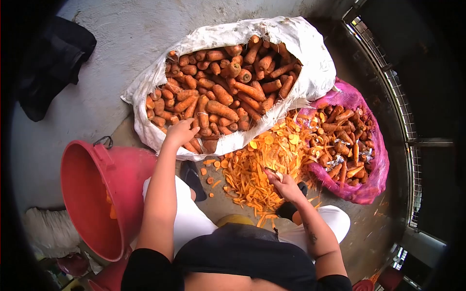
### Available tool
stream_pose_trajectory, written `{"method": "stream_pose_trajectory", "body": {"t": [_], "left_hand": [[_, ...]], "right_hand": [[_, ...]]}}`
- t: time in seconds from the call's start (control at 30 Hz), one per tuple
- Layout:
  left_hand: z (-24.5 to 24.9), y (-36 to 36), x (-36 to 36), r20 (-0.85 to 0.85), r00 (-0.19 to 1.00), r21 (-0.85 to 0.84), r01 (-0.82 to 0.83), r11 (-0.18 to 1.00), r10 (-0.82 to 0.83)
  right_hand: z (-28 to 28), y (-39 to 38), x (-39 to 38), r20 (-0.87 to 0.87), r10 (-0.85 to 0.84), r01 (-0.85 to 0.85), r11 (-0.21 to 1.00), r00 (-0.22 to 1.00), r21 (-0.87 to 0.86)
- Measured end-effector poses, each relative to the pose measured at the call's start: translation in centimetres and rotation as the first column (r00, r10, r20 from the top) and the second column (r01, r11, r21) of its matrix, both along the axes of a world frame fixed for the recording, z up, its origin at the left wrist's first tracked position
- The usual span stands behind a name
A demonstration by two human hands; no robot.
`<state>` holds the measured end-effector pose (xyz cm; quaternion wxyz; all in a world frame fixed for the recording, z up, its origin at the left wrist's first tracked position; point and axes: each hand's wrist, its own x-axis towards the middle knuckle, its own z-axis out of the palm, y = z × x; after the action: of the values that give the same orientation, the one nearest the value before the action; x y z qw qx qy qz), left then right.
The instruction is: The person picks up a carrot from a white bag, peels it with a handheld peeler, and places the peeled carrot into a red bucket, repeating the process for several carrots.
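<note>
The carrots (218, 92) heaped in the white sack (310, 58) are stiff and dense with a dry skin, and won't bruise easily. Each is best taken round its thick middle. My left hand (180, 132) lies fingers-down on those at the near edge; whether it has closed on one I can't tell. My right hand (285, 185) is clenched round a small blade (271, 170), perhaps a peeler, above the peelings (252, 169).

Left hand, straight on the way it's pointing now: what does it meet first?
The carrots heaped in the white sack; the left hand is over them at the near edge, possibly touching, though depth is unclear.
</note>
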<state>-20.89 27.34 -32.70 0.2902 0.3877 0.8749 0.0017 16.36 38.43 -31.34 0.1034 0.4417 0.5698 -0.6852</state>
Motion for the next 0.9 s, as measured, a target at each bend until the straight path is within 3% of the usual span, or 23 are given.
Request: {"method": "stream_pose_trajectory", "body": {"t": [0.07, 0.1, 0.2, 0.43, 0.6, 0.77, 0.9], "left_hand": [[0.3, 0.9, 0.7, -0.066, 0.998, 0.063, 0.003, 0.998, 0.001], [-0.7, 1.1, 0.5, -0.084, 0.996, 0.065, 0.034, 0.997, -0.028], [-2.3, 2.5, 0.5, -0.001, 0.999, 0.046, 0.040, 0.998, -0.040], [-5.6, 6.3, 1.1, 0.190, 0.982, -0.179, 0.008, 0.984, 0.027], [-12.5, 11.3, 0.2, -0.092, 0.978, 0.143, -0.176, 0.974, 0.190], [-13.3, 17.1, 0.6, -0.253, 0.908, 0.009, -0.344, 0.939, 0.335], [-13.9, 18.9, 0.4, -0.227, 0.877, -0.079, -0.450, 0.889, 0.424]], "right_hand": [[-0.7, 0.4, 0.3, 0.047, 0.074, -0.078, 0.994, 0.996, 0.075], [-1.1, 0.3, 0.5, -0.015, 0.074, -0.071, 0.985, 0.997, 0.156], [-1.0, 0.8, 0.5, 0.047, 0.088, -0.094, 0.986, 0.995, 0.140], [-2.5, 1.2, 1.3, 0.120, 0.119, -0.144, 0.964, 0.986, 0.224], [-1.4, 1.4, 0.9, 0.154, 0.095, -0.132, 0.959, 0.984, 0.252], [-2.4, 1.3, 2.0, 0.208, 0.066, -0.120, 0.958, 0.976, 0.259], [-3.5, 1.6, 3.5, 0.199, -0.030, -0.017, 0.972, 0.980, 0.232]]}}
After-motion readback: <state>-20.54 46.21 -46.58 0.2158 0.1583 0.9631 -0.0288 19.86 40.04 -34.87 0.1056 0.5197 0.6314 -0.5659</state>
